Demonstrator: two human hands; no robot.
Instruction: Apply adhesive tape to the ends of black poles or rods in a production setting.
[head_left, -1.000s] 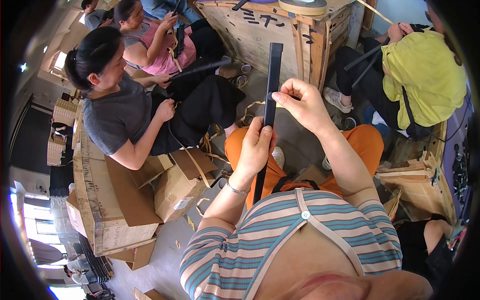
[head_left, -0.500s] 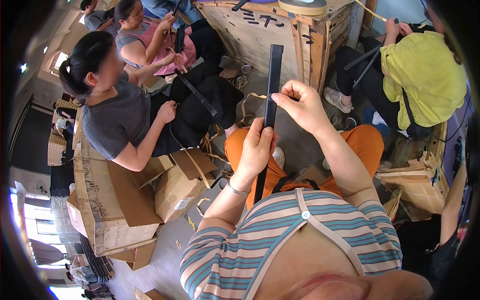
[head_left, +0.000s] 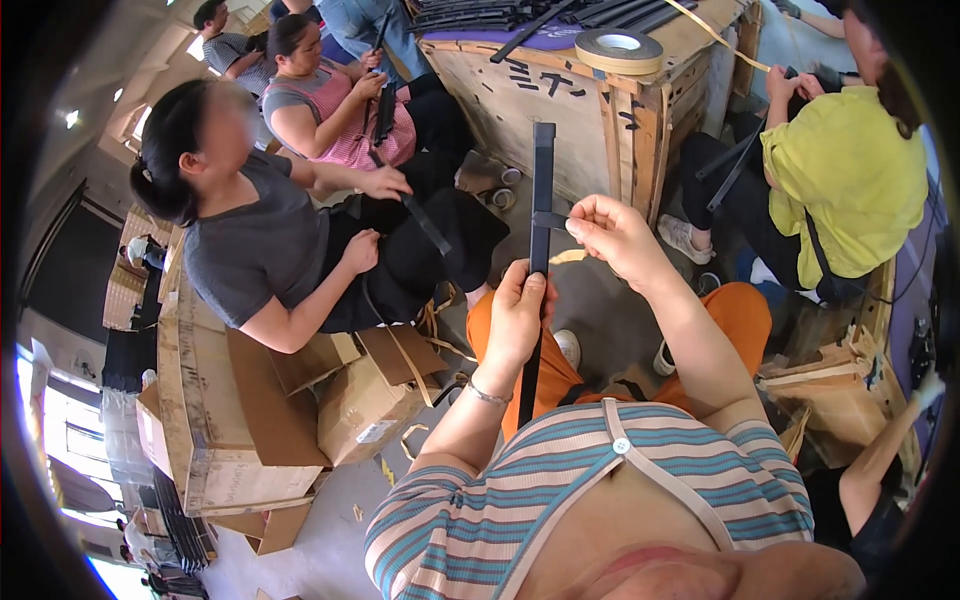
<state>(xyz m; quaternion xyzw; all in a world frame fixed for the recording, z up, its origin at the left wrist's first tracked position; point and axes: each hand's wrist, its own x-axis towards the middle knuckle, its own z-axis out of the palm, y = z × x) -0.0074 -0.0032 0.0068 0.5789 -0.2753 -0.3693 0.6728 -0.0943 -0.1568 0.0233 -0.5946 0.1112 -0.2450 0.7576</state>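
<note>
Upright before me stands a long, narrow black bar (head_left: 543,165), its lower end reaching my lap. My left hand (head_left: 522,308) is wrapped round it near the middle. Beside the bar, a little above that grip, my right hand (head_left: 618,240) pinches the end of a short dark strip of tape (head_left: 550,220). The strip sticks out sideways from the bar and touches or crosses its face; I cannot tell how firmly it is stuck. A tan band (head_left: 568,257) shows just below my right hand.
A wooden crate (head_left: 520,125) stands ahead, carrying a tape roll (head_left: 620,50) and several black bars (head_left: 490,14). Co-workers sit close: one in a grey shirt (head_left: 250,225) at left, one in yellow (head_left: 845,185) at right. Cardboard boxes (head_left: 370,405) lie at left.
The dark tape strip now stretches out sideways between the bar and my right fingers, which have drawn away to the right. The bar sits slightly lower in view.
</note>
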